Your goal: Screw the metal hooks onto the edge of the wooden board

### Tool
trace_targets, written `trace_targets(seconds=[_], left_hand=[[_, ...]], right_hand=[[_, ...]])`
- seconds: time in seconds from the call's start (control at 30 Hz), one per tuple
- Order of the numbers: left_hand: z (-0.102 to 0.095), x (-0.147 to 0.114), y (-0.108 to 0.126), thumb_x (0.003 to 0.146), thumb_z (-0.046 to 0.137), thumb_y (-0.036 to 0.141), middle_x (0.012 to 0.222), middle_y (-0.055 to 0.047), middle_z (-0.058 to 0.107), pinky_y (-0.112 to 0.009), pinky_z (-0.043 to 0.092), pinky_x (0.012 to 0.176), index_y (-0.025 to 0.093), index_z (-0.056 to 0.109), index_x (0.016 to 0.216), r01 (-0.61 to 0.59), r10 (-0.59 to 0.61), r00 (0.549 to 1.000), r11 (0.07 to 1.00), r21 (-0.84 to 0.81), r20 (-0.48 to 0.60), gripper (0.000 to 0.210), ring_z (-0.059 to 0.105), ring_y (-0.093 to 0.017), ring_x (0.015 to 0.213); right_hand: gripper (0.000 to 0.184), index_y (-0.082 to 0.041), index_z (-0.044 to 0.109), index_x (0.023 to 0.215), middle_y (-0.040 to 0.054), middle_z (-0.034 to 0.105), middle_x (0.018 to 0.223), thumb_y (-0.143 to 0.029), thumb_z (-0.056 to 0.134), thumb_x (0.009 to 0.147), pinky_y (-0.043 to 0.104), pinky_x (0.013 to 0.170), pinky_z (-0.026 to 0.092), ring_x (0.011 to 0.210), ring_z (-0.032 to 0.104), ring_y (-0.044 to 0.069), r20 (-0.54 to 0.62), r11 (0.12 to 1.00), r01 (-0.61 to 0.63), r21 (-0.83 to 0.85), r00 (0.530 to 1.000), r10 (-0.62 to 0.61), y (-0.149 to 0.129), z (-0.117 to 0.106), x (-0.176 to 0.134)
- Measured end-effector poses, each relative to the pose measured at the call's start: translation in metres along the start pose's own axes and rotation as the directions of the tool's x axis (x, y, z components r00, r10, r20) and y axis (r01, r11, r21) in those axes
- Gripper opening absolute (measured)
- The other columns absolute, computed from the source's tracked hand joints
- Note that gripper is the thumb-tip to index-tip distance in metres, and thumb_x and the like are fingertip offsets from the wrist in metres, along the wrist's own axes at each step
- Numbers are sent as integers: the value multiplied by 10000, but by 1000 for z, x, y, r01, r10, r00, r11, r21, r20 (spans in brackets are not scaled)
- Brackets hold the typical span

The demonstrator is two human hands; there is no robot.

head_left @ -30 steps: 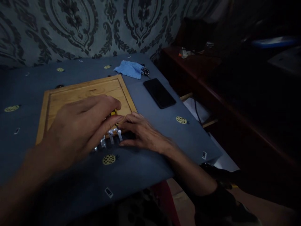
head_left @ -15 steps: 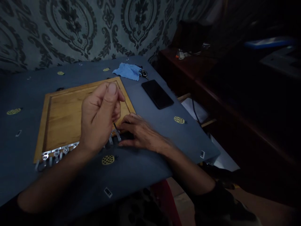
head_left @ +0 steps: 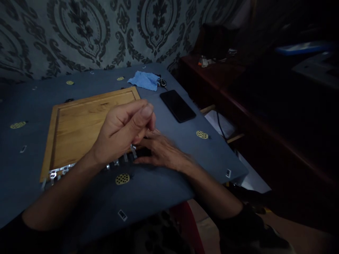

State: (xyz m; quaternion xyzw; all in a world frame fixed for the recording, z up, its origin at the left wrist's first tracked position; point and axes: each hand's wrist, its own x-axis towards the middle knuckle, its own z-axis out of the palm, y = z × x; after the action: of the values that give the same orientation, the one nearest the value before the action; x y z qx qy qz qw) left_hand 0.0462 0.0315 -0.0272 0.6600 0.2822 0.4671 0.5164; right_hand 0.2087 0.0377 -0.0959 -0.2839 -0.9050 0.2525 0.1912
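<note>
A wooden board with a raised border lies on the table, with a metal hook rail along its near edge. My left hand is closed in a fist above the board's near right corner. Whatever it grips is hidden by its fingers; a thin shaft showed below it earlier. My right hand rests at the right end of the rail, thumb near the last hook and fingers over the corner, holding the rail there. Its fingertips are partly behind my left fist.
A black phone lies right of the board. Behind it are a blue cloth and keys. The blue tablecloth carries pineapple prints. A dark red cabinet with an open drawer stands at the right.
My left fist has shifted right and slightly down, now overlapping the fingers of my right hand. The thin shaft below it is no longer visible. My right hand has hardly moved.
</note>
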Motion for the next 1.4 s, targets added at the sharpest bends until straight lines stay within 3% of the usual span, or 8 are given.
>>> trace_targets(seconds=[0.07, 0.23, 0.33, 0.57, 1.4], left_hand=[[0, 0, 3, 1006, 566, 458, 496, 54, 428, -306, 302, 452, 217, 642, 752, -10, 11, 1000, 1000, 29, -6, 358, 340, -88, 431], [-2, 1, 21, 971, 635, 354, 461, 77, 301, -306, 188, 381, 214, 618, 709, -126, 105, 957, 990, -60, -270, 297, 230, -76, 382], [-3, 0, 29, 1008, 555, 267, 454, 77, 281, -300, 188, 354, 214, 604, 688, -133, 112, 938, 990, -43, -327, 328, 220, -72, 368], [0, -6, 16, 1010, 531, 319, 483, 61, 334, -304, 277, 412, 230, 611, 713, -65, 67, 940, 998, 17, -335, 320, 309, -83, 419], [3, -10, 3, 1016, 563, 372, 518, 54, 356, -325, 288, 454, 225, 630, 762, -73, 91, 953, 995, 70, -291, 301, 373, -117, 453]], right_hand=[[408, -153, 701, 1166, 105, 638, 1124, -462, 732, 901, 411, 974, 454, 1084, 544, 258, -4, 1000, 3, -3, 1000, -3, 0, 0, 0], [468, -168, 709, 1155, 79, 633, 1047, -525, 760, 857, 390, 919, 450, 1014, 541, 245, -3, 1000, 11, 1, 1000, -11, 5, 4, 2], [472, -170, 706, 1180, 80, 631, 1053, -511, 764, 859, 381, 912, 452, 1025, 539, 243, -6, 1000, 7, 9, 1000, -7, 6, 4, 1], [492, -151, 703, 1187, 77, 632, 1019, -518, 755, 864, 378, 884, 451, 975, 545, 236, -13, 1000, 19, -7, 1000, -19, 4, 3, 0], [505, -142, 689, 1241, 85, 635, 1078, -494, 743, 883, 376, 923, 434, 1020, 529, 245, 7, 1000, 15, 14, 1000, -15, 4, 1, -1]])
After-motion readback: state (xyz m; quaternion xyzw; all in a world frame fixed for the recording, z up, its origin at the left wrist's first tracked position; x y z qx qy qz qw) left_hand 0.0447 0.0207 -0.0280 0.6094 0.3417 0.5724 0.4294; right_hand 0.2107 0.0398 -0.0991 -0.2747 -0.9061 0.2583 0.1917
